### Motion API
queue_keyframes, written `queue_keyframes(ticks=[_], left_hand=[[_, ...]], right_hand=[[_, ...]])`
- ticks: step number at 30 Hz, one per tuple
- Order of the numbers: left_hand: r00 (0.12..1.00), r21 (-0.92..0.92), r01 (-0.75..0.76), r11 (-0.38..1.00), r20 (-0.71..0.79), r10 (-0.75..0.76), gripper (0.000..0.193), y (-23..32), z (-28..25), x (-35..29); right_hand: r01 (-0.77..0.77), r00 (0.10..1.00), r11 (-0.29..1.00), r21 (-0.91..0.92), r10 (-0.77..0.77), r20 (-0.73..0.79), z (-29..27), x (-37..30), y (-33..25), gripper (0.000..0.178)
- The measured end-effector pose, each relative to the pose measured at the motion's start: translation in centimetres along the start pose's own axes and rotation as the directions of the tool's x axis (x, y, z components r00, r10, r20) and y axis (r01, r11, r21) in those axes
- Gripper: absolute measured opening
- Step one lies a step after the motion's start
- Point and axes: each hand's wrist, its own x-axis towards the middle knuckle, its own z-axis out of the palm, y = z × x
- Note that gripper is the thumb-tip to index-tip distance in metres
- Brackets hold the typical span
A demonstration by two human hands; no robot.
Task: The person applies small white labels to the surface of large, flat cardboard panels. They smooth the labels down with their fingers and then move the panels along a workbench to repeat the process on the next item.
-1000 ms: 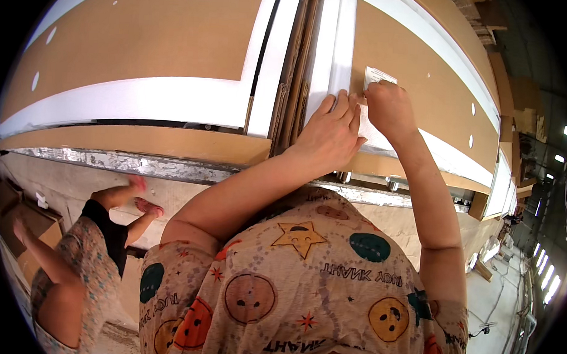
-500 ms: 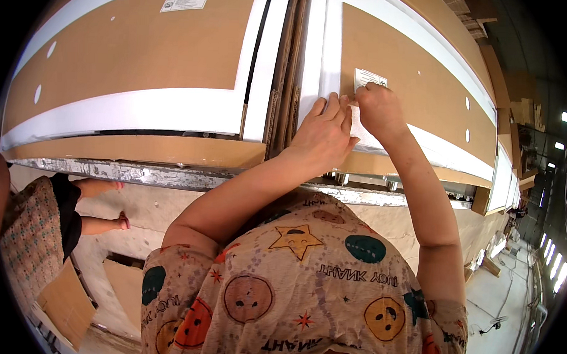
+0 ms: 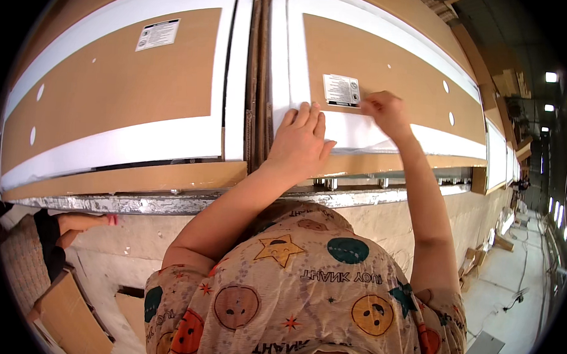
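My left hand [image 3: 299,143] lies flat with its fingers stretched out on the white border [image 3: 397,132] of the right-hand panel. Just above and to its right is a white printed label [image 3: 341,90], flat on the panel's brown cardboard face [image 3: 411,88]. At the label's right edge, my right hand [image 3: 389,113] is closed with its fingers curled together. Whether those fingers hold anything is hidden.
A similar panel [image 3: 168,79] with its own label [image 3: 158,34] lies to the left, past upright cardboard edges [image 3: 256,82]. A worn metal rail [image 3: 139,203] runs along the near side. Another person's legs [image 3: 76,224] show at the lower left.
My right hand has moved off the label to its right edge, so the whole label shows. My left hand has shifted down and left in the picture. The panels appear shifted left too.
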Motion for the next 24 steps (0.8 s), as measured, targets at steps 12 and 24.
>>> queue_keyframes(ticks=[12,24], left_hand=[[1.0,-0.095,-0.007,0.995,0.015,0.009,0.019,1.2,1.6,8.6],[0.934,0.02,0.323,0.946,0.156,-0.322,0.034,2.7,3.7,11.3]], right_hand=[[0.235,0.971,0.972,0.015,-0.233,-0.058,-1.2,-0.1,3.8,0.005],[0.244,0.936,0.928,0.283,-0.149,-0.319,2.0,-1.8,6.4,0.01]])
